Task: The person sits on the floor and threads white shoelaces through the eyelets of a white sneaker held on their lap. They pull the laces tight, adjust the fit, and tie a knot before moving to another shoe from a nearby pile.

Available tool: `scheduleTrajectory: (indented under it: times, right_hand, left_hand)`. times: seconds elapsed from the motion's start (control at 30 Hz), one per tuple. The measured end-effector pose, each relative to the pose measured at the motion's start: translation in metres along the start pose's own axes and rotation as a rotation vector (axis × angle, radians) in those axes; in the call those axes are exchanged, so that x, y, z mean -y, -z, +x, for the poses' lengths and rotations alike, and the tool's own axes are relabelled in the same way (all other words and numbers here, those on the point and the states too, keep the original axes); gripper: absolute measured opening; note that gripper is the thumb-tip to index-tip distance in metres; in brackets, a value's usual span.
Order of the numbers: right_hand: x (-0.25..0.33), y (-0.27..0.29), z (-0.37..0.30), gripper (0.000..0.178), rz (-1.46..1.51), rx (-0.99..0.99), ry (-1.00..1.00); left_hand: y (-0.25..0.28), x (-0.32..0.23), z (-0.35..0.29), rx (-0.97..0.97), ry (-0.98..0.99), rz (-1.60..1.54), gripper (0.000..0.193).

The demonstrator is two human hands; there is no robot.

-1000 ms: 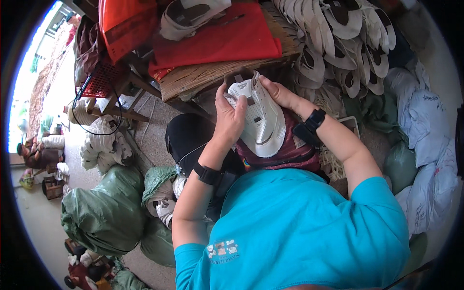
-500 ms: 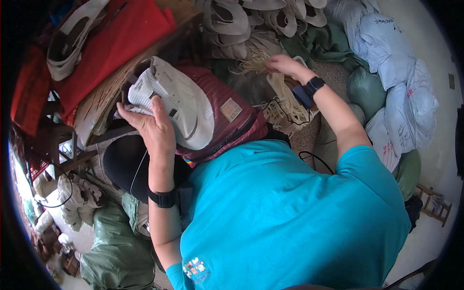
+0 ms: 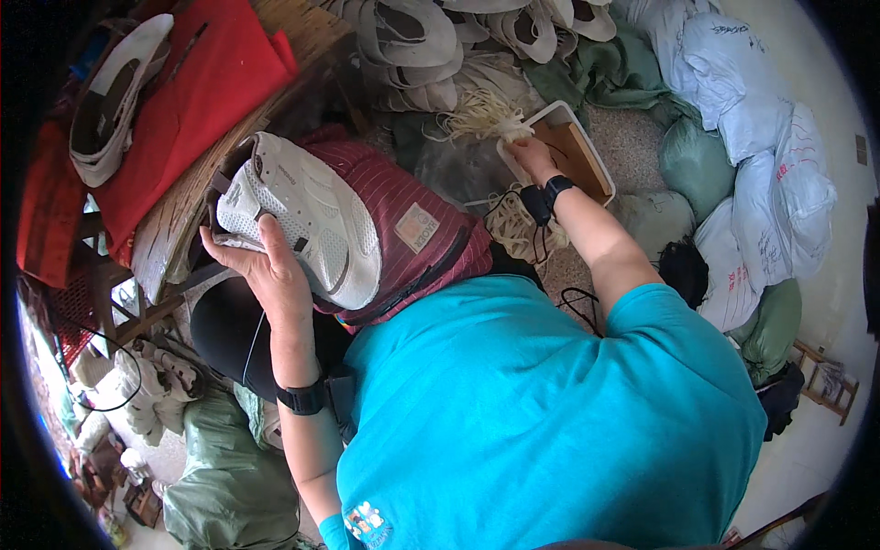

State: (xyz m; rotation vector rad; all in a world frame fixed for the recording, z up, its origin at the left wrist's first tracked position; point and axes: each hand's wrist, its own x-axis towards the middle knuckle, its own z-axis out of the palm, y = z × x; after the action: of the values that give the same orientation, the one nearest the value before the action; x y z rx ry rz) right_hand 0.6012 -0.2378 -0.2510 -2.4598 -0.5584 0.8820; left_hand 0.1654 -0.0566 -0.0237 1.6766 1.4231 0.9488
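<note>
A white shoe upper [image 3: 307, 215] with perforated panels leans on maroon striped cloth [image 3: 431, 197] over my lap. My left hand [image 3: 266, 280] grips its left edge, the thumb on the near face and the fingers partly hidden beneath. Farther off to the right, my right hand [image 3: 532, 160] is closed on a bundle of cream shoelaces [image 3: 481, 115] beside a white-rimmed box [image 3: 600, 174]. Its fingertips are partly hidden. More loose laces hang below the hand, near a dark cord.
At left stands a wooden table [image 3: 170, 225] with red cloth [image 3: 215, 110] and another shoe upper [image 3: 119, 101] on it. Pale shoe uppers [image 3: 403, 41] are piled at the back. White sacks [image 3: 729, 78] line the right side; a green sack [image 3: 225, 467] lies lower left.
My right hand has moved nearer to me with the laces, and more of the box's brown inside shows. My left hand and the shoe upper have shifted slightly left and down.
</note>
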Motion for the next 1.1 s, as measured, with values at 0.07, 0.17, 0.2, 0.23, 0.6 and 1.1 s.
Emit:
scheduleTrajectory:
  times: [0.07,0.17,0.2,0.23,0.6,1.1]
  right_hand:
    - [0.008,-0.002,-0.002,0.037,-0.198,-0.043,0.055]
    - [0.018,0.007,-0.008,0.035,-0.271,-0.018,0.104]
    - [0.018,0.012,-0.009,0.034,-0.259,0.006,0.116]
    - [0.019,0.016,-0.01,0.034,-0.261,0.01,0.101]
    - [-0.003,0.016,0.013,0.022,0.065,-0.021,0.121]
    - [0.036,0.042,-0.01,0.028,-0.537,-0.025,0.247]
  left_hand:
    - [0.0,-0.005,-0.002,-0.006,0.016,-0.029,0.091]
    - [0.005,-0.006,-0.001,0.041,0.028,-0.025,0.096]
    - [0.006,-0.006,-0.001,0.041,0.016,-0.02,0.095]
    - [0.006,-0.005,-0.002,0.042,0.004,-0.013,0.095]
    - [0.021,0.0,-0.001,0.106,-0.049,0.043,0.1]
    - [0.031,0.008,-0.003,0.128,-0.095,0.035,0.092]
